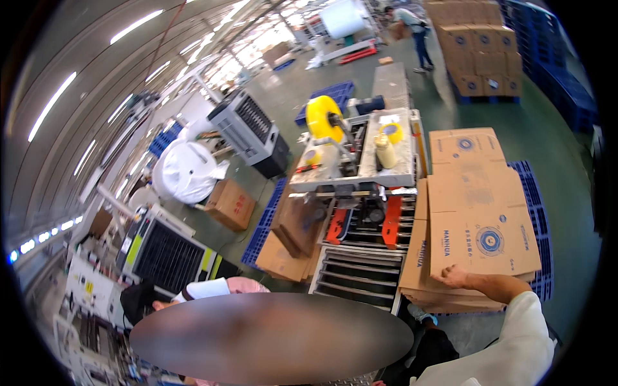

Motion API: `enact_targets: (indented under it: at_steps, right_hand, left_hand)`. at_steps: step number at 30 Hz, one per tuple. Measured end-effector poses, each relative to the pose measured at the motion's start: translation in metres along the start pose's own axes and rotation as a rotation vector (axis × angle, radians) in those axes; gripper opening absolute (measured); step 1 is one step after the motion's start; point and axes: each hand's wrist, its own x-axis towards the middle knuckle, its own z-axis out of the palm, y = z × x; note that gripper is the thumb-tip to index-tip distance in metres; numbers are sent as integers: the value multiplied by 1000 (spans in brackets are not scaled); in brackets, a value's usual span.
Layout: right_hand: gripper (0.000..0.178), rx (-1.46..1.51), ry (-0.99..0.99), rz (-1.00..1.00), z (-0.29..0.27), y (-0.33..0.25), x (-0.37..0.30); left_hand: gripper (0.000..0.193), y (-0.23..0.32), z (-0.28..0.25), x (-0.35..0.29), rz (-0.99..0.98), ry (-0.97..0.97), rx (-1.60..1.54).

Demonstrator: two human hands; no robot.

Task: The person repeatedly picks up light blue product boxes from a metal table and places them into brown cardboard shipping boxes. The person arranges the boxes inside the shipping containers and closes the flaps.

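Observation:
My right hand (454,276) reaches out over a stack of flattened cardboard cartons at the right. Its fingers are curled on the near left corner of the top flattened carton (473,222), which is brown with blue print. More flattened cartons (418,257) lie beneath and beside it, on a blue pallet (537,219). My left hand does not show; a large blurred patch covers the lower middle of the view.
Left of the stack is a roller conveyor (357,273) with a carton-taping machine (396,174) carrying a yellow tape roll (324,119). A co-worker (209,288) is close at the lower left. Stacked boxes (476,51) and another person (412,29) are farther back.

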Motion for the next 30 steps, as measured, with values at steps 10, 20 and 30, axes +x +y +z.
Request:
enact_targets:
  at_steps: [10, 20, 30]
  right_hand:
    - [43, -63, 650, -221, -250, 40, -63]
    - [25, 472, 732, -1157, -449, -126, -48]
    - [34, 1076, 755, -1489, -464, -199, 63]
  left_hand:
    - [31, 88, 29, 12, 495, 279, 105]
    - [109, 300, -77, -126, 704, 1037, 486]
    - [73, 345, -230, -432, 439, 1400, 901]
